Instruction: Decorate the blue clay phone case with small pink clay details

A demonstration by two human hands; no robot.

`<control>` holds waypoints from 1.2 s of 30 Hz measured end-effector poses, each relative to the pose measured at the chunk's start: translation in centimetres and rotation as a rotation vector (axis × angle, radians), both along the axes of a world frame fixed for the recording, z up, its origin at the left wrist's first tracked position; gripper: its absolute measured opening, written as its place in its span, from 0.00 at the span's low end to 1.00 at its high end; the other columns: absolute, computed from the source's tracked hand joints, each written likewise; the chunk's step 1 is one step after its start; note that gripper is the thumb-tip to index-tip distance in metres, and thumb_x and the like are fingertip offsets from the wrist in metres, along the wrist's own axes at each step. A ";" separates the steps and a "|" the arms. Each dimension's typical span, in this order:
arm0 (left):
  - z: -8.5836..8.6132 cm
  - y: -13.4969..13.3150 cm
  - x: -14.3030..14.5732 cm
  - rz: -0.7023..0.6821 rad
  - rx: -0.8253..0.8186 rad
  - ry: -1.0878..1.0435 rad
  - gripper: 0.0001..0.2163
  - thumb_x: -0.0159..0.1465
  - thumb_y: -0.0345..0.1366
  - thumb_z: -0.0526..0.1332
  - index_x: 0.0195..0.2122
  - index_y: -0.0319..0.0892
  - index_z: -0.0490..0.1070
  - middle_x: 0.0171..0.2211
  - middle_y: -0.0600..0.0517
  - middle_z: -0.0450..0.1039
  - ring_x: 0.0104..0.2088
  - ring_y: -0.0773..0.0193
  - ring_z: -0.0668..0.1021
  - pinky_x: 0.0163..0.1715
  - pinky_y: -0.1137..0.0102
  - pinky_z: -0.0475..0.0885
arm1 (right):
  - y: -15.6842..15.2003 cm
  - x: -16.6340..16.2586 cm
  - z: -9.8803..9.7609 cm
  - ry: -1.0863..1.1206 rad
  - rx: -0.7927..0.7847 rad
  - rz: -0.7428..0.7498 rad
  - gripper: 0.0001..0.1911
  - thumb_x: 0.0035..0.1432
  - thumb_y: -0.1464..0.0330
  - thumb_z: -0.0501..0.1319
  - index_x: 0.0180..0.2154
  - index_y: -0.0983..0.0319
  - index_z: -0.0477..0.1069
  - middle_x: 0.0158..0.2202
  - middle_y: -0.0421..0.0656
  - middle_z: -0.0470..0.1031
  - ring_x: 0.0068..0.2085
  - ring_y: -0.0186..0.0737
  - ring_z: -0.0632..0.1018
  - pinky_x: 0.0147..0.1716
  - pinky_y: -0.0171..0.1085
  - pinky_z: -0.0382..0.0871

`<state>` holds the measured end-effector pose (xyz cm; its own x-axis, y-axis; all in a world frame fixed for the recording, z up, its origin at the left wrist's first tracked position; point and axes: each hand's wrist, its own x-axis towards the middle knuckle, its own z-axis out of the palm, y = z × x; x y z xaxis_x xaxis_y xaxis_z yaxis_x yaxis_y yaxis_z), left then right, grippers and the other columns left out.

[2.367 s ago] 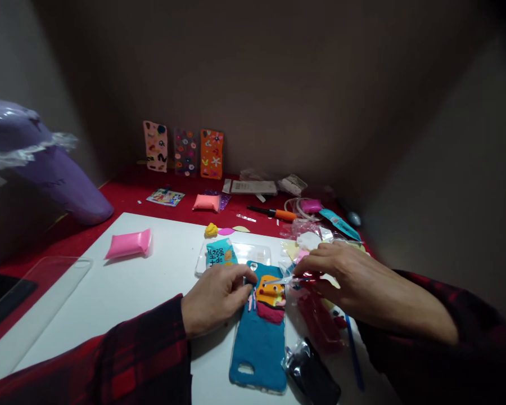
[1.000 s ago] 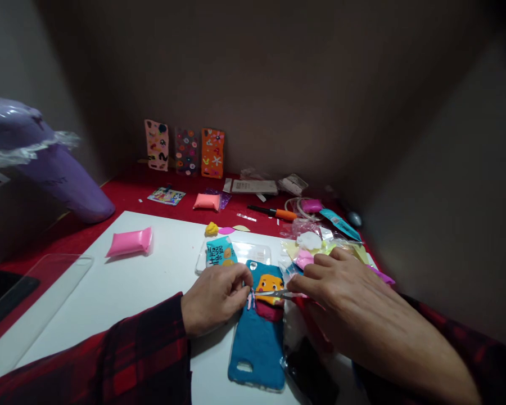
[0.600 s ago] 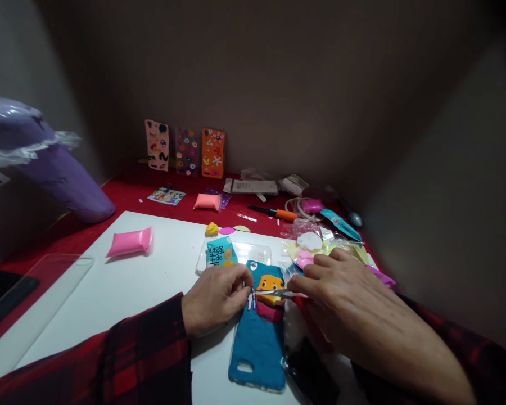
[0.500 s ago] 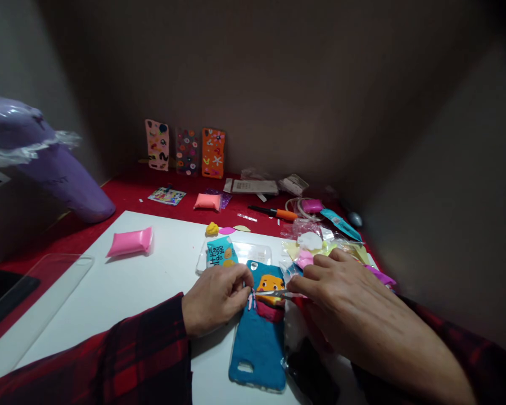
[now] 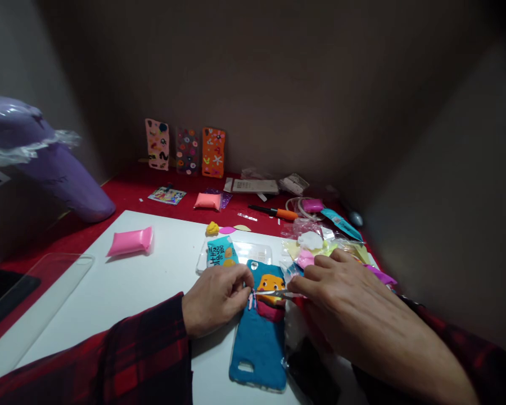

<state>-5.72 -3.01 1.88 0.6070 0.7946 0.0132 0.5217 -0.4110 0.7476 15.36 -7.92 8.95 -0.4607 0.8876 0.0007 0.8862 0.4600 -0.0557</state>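
A phone case coated in blue clay (image 5: 259,343) lies on the white board (image 5: 143,281), with an orange and dark pink clay figure (image 5: 270,292) near its top. My left hand (image 5: 215,298) is closed at the case's left edge, its fingertips pinching by thin pink clay strips. My right hand (image 5: 341,304) grips small scissors (image 5: 274,293), whose blades lie across the orange figure and point left toward my left fingertips.
A pink clay packet (image 5: 130,242) lies on the board's left. A clear case with a blue card (image 5: 220,253) sits behind. Three decorated cases (image 5: 188,151) lean on the back wall. Clay bags clutter the right (image 5: 312,242); a black bag (image 5: 307,371) is near. A purple object (image 5: 54,174) looms left.
Since the earliest frame my right hand has brought the scissors lower and leftward across the orange figure. Over the last second both hands have stayed nearly still.
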 end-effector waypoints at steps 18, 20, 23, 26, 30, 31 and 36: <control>0.0 -0.2 -0.2 -0.008 -0.008 -0.008 0.05 0.56 0.26 0.55 0.31 0.40 0.69 0.18 0.59 0.62 0.20 0.71 0.65 0.22 0.75 0.56 | -0.2 0.0 -0.4 -0.061 0.077 0.022 0.04 0.52 0.71 0.62 0.28 0.56 0.69 0.25 0.37 0.70 0.30 0.41 0.66 0.38 0.43 0.49; 0.0 -0.2 -0.2 -0.012 -0.010 -0.011 0.05 0.56 0.26 0.56 0.31 0.40 0.69 0.18 0.59 0.61 0.20 0.71 0.65 0.22 0.75 0.56 | -0.1 0.0 -0.7 -0.069 0.081 0.021 0.04 0.52 0.72 0.62 0.29 0.56 0.69 0.26 0.38 0.70 0.31 0.41 0.67 0.39 0.43 0.49; 0.0 -0.2 -0.2 -0.012 -0.005 -0.013 0.05 0.56 0.26 0.56 0.30 0.40 0.69 0.18 0.59 0.62 0.20 0.71 0.65 0.22 0.75 0.56 | -0.2 -0.1 -0.8 -0.053 0.047 -0.001 0.05 0.52 0.72 0.63 0.30 0.56 0.69 0.27 0.38 0.70 0.32 0.42 0.67 0.39 0.43 0.50; 0.0 -0.1 -0.2 -0.013 -0.002 -0.017 0.05 0.56 0.26 0.56 0.30 0.40 0.68 0.18 0.59 0.61 0.20 0.71 0.65 0.22 0.75 0.57 | -0.3 -0.2 -0.6 -0.046 0.010 -0.025 0.05 0.53 0.72 0.62 0.29 0.56 0.69 0.28 0.38 0.70 0.34 0.43 0.68 0.40 0.44 0.50; 0.0 -0.1 -0.2 -0.014 -0.009 -0.015 0.05 0.56 0.26 0.56 0.30 0.40 0.68 0.17 0.60 0.61 0.20 0.71 0.64 0.22 0.75 0.56 | -0.4 -0.4 -0.6 -0.043 -0.019 -0.043 0.06 0.53 0.73 0.62 0.29 0.55 0.69 0.28 0.38 0.70 0.34 0.44 0.68 0.40 0.43 0.50; -0.1 -0.1 -0.1 -0.015 -0.007 -0.016 0.05 0.56 0.26 0.56 0.30 0.40 0.68 0.17 0.60 0.61 0.20 0.71 0.64 0.22 0.75 0.56 | -0.4 -0.4 -0.6 -0.042 -0.024 -0.042 0.06 0.53 0.73 0.62 0.29 0.55 0.69 0.28 0.38 0.70 0.34 0.44 0.68 0.39 0.43 0.50; -0.1 0.0 -0.2 -0.018 -0.008 -0.014 0.04 0.56 0.26 0.55 0.30 0.40 0.68 0.18 0.59 0.62 0.20 0.71 0.65 0.22 0.74 0.57 | -0.2 -0.6 -0.7 -0.047 -0.033 -0.052 0.06 0.53 0.73 0.62 0.29 0.56 0.69 0.27 0.39 0.70 0.33 0.43 0.67 0.39 0.44 0.51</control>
<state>-5.88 -3.04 1.81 0.6212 0.7835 0.0151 0.5038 -0.4140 0.7582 14.75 -8.16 8.29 -0.4129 0.9094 -0.0496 0.9108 0.4120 -0.0275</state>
